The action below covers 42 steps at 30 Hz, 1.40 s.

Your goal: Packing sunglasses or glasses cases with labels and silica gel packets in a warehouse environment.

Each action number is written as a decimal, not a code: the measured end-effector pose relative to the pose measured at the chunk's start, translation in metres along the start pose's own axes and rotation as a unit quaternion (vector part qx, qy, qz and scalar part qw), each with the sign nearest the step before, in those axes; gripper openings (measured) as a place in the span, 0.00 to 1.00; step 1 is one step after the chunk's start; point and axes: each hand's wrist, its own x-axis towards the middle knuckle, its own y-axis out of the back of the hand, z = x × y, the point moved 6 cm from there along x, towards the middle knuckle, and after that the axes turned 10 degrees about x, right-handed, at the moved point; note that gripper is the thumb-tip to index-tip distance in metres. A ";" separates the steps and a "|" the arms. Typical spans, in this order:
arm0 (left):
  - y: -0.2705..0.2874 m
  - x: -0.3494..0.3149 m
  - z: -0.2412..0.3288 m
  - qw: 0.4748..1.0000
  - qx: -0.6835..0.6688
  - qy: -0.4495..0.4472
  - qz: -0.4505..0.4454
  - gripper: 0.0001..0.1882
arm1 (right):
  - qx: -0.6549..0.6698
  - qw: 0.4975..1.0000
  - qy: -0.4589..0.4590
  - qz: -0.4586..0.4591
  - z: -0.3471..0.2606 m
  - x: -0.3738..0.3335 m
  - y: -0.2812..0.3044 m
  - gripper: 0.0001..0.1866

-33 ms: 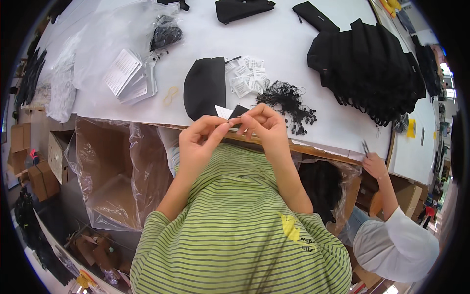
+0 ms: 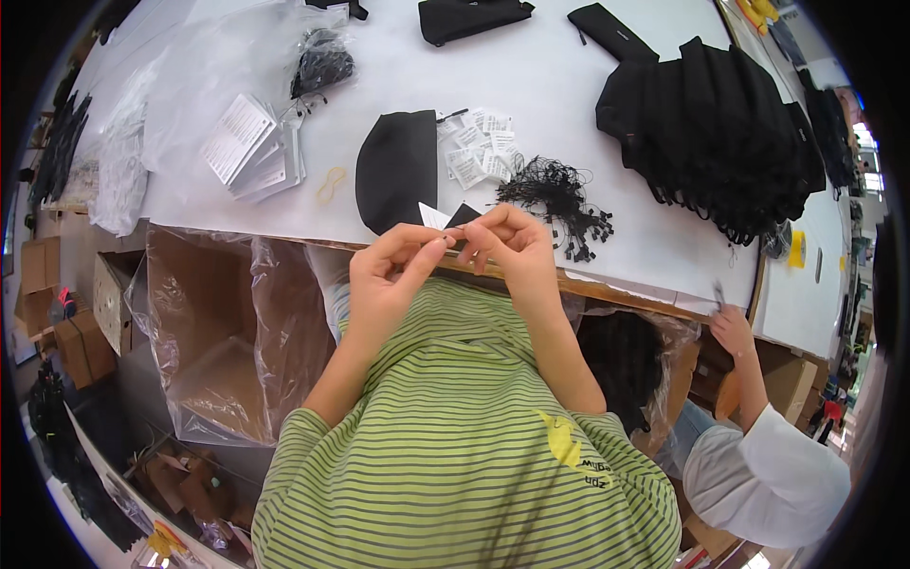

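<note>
So both hands are up close together right at the near edge of the white bench (image 2: 569, 66). The left hand (image 2: 384, 275) has its fingertips pinched together on something tiny, and the right hand (image 2: 512, 248) is pinched the same way, the two grips nearly touching each other. Between and just behind them there's a small tag (image 2: 447, 216), one white piece and one black piece side by side, poking up over the fingers. Can't tell for sure which hand actually has hold of it, or whether a thin string is in there too; it's too small to see.

Just past the hands lies a black pouch (image 2: 398, 169) flat on the bench, with a scatter of small white paper tags (image 2: 482, 150) beside it and a tangle of black strings (image 2: 559, 199) to the right of those. Further left is a stack of white cards (image 2: 248, 147) and a rubber band (image 2: 331, 183). A big heap of black bags (image 2: 720, 123) sits far right. Another person's hand (image 2: 732, 327) is at the bench edge off to the right.
</note>
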 end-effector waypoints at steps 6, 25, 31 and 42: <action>-0.002 0.001 0.007 0.995 0.089 -0.014 -0.040 0.06 | -0.016 1.000 -0.019 -0.008 0.009 -0.002 -0.004 0.08; -0.002 0.006 -0.001 0.975 0.050 0.052 -0.209 0.12 | -0.238 0.967 0.086 -0.034 -0.010 -0.005 -0.011 0.04; -0.005 0.006 -0.003 0.976 0.040 0.047 -0.211 0.12 | -0.263 0.959 0.102 -0.023 -0.014 -0.008 -0.016 0.06; -0.003 0.006 -0.004 0.980 0.018 0.041 -0.192 0.12 | -0.179 0.983 0.038 0.020 -0.002 -0.007 -0.010 0.07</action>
